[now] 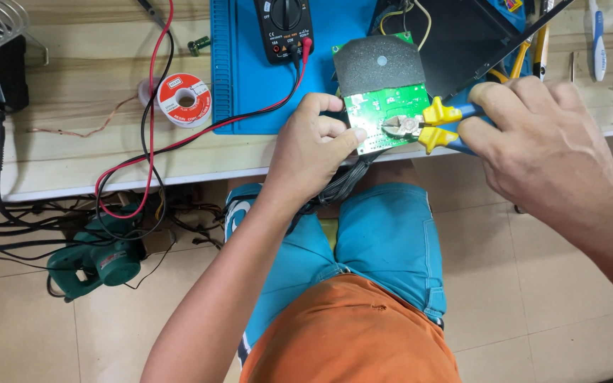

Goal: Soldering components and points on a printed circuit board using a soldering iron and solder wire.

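Right now the left hand (313, 145) has its fingers (335, 131) curled shut around the edge of a green board (384, 110), with the thumb pressing on its lower left corner, holding it up just past the edge of the table (58, 159). The right hand (544, 138) is wrapped tight around the handles of a small cutter (420, 128) with yellow and blue grips. The cutter's metal tip touches the face of the board, just beside the left thumb. It looks like the snipping step is in hand, trimming something tiny on the board. The next snip calls for a steady board and a careful tip, since the left thumb is so close. A dark foam pad (379, 65) covers the part of the board farthest from the fingers. A bunch of thin wires (345, 181) hangs down below the left fingers. Past the board lies a blue mat (243, 71) with a black meter (284, 28) on it. Its red and black leads (154, 128) loop off to the left of the left hand. There too sits a red and white spool (184, 99). A green blower (97, 259) rests on the floor under the table. Nothing blocks the cutter, though the hanging wires could tug the board.
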